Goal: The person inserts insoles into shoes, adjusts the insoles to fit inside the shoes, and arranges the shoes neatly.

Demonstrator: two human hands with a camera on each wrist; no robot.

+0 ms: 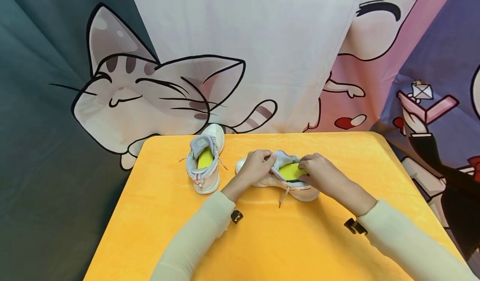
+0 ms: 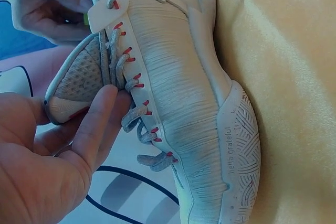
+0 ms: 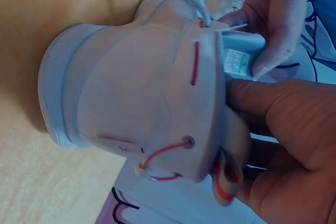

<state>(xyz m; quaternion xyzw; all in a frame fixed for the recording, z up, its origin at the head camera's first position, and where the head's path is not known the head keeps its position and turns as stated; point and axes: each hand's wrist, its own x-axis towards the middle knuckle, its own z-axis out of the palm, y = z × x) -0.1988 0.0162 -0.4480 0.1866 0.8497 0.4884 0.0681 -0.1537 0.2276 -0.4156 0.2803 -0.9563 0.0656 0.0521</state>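
Note:
A pale sneaker (image 1: 305,194) lies sideways on the table, toe to the left, with a yellow-green insole (image 1: 289,172) showing in its opening. My left hand (image 1: 256,166) pinches the sneaker's padded tongue (image 2: 79,74) and draws it away from the laces. At the heel, my right hand (image 1: 323,173) has its fingers bent into the opening and pinches the insole's heel end. Seen from the right wrist, the heel collar hides the fingertips. A second pale sneaker (image 1: 218,137) stands apart on the left, toe away from me, a yellow-green insole inside it.
A yellow cloth covers the table (image 1: 270,239). Behind it hangs a printed curtain (image 1: 262,31) with a cartoon cat, close to the far edge. A loose lace (image 1: 283,197) trails from the near side of the sneaker in my hands.

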